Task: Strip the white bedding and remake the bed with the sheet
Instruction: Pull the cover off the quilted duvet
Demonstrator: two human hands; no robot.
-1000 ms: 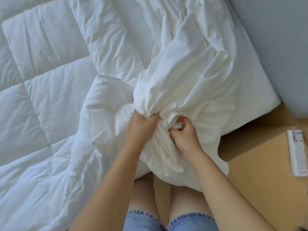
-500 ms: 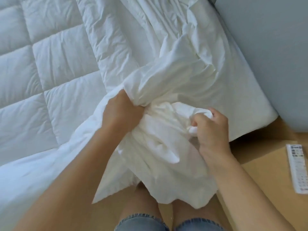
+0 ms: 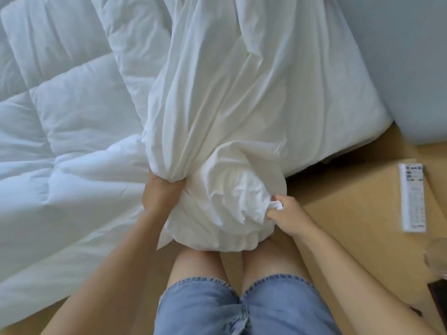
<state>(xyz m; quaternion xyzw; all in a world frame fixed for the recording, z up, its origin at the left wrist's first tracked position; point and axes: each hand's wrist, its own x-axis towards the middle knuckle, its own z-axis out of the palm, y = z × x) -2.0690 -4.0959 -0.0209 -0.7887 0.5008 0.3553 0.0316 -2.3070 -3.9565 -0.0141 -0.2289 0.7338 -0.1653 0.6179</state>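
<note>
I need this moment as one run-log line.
left hand: grips bunched white fabric sheet | right hand: pinches sheet's end | white quilted duvet: beside sheet | white rectangular remote control: on tan wooden surface

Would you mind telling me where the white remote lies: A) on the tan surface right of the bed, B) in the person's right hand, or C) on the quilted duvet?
A: the remote lies flat on the tan surface, while the right hand grips only the bunched sheet.
</note>
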